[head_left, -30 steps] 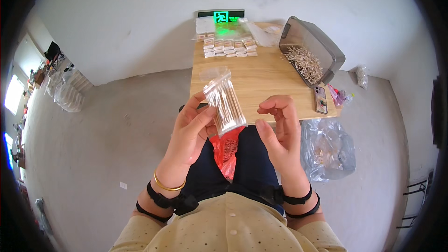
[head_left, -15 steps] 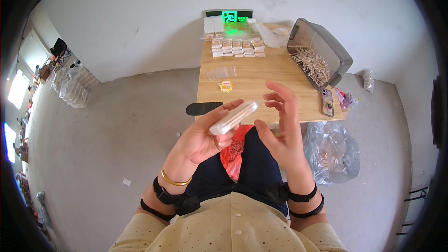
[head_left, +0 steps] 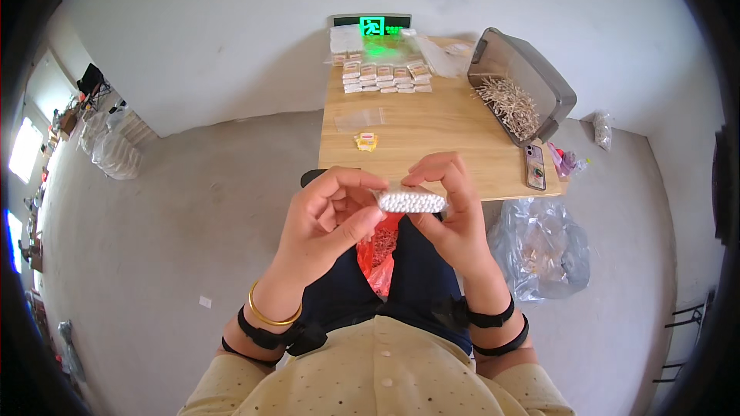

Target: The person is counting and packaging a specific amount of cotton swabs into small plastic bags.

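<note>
Between both hands, over the table's front edge, is a flat clear packet of cotton swabs (head_left: 412, 202), its end turned up so that the many white tips show. My left hand (head_left: 327, 208) pinches its left end between thumb and fingers. At the right end, my right hand (head_left: 451, 212) grips it with thumb below and fingers above. Beyond the hands on the wooden table (head_left: 439, 146) lie a small stack of yellow labels (head_left: 366, 141) and a flat clear bag (head_left: 359, 119).
Rows of filled swab packets (head_left: 385, 77) stand at the back left. A grey bin (head_left: 532, 77) lies tipped with loose swabs (head_left: 509, 108). Near it is a phone (head_left: 535, 167). A clear plastic bag (head_left: 543, 254) stands right of my legs; a red bag (head_left: 378, 254) lies between them.
My right hand has come in from the right and taken hold of the packet. The packet has turned from slanting to level, with its swab tips now facing me.
</note>
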Tool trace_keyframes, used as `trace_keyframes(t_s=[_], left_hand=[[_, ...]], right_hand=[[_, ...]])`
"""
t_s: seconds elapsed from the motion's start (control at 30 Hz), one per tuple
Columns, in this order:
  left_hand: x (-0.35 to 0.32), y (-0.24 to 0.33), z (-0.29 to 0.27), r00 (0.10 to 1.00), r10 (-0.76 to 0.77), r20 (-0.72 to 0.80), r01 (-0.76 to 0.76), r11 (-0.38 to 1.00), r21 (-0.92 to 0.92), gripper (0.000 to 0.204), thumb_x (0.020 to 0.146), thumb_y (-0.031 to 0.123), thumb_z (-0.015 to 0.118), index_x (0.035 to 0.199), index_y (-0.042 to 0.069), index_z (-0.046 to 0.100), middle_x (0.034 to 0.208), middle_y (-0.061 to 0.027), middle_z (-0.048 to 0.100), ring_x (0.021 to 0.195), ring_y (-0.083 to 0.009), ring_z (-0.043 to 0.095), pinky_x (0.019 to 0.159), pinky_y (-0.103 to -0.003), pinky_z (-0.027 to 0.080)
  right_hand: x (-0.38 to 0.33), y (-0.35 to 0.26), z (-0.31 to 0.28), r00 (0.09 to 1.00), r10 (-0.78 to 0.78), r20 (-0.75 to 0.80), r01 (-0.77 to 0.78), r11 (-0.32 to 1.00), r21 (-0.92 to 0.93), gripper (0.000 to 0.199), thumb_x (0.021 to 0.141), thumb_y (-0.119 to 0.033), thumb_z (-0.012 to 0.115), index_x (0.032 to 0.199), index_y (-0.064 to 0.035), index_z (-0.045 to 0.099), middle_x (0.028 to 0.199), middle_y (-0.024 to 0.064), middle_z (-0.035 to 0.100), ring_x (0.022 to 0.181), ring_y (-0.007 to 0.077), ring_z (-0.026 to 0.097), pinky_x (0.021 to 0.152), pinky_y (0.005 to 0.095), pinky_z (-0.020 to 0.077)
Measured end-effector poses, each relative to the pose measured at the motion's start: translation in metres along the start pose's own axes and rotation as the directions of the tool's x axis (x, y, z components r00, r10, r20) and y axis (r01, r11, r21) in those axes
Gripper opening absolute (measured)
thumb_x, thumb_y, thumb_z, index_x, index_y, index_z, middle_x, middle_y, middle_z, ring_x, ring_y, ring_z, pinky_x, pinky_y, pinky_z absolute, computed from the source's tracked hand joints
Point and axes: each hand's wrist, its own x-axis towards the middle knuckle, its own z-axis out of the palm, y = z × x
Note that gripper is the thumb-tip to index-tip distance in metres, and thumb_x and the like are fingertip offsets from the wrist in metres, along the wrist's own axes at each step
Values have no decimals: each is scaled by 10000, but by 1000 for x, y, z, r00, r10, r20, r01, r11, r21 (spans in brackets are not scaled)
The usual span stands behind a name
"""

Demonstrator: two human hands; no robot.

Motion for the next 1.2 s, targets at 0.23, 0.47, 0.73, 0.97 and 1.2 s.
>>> trace_keyframes(t_s=[0.23, 0.47, 0.73, 0.97, 1.2], left_hand=[[-2, 14, 6, 934, 356, 28, -312, 777, 546, 293, 758, -1, 837, 1025, 80, 748, 786, 10, 613, 625, -70, 514, 587, -221, 412], [-4, 18, 4, 899, 436, 46, -375, 710, 596, 305, 720, -2, 865, 994, 76, 756, 821, -7, 638, 603, -73, 501, 550, -222, 390], [-8, 21, 2, 905, 424, 41, -363, 719, 592, 294, 718, 8, 881, 977, 50, 747, 853, -19, 632, 614, -59, 505, 579, -209, 388], [-8, 22, 2, 900, 431, 64, -385, 718, 580, 300, 725, 7, 877, 989, 51, 741, 845, -16, 625, 615, -58, 511, 581, -210, 391], [-11, 9, -4, 963, 268, 33, -267, 928, 260, 675, 790, 165, 886, 1339, 38, 513, 884, -30, 647, 717, -75, 558, 646, -225, 447]], right_hand=[[1, -10, -1, 999, -16, 44, 15, 999, 38, 384, 690, 112, 662, 1048, -28, 655, 1076, 104, 592, 1083, 283, 578, 972, 372, 466], [1, -16, -1, 997, -32, 75, 29, 999, 39, 385, 677, 108, 658, 1039, -23, 647, 1073, 110, 589, 1075, 289, 579, 962, 376, 469], [2, -21, -2, 995, -43, 89, 43, 999, -2, 402, 658, 108, 634, 1039, -21, 647, 1073, 112, 585, 1080, 292, 575, 960, 379, 470], [2, -23, -3, 995, -46, 86, 47, 999, -3, 424, 635, 108, 638, 1038, -23, 656, 1071, 114, 580, 1074, 303, 570, 957, 382, 470], [2, -27, -1, 990, -138, 13, 139, 980, -143, 452, 628, 101, 695, 1052, -55, 673, 1066, 103, 593, 1053, 298, 560, 909, 379, 465]])
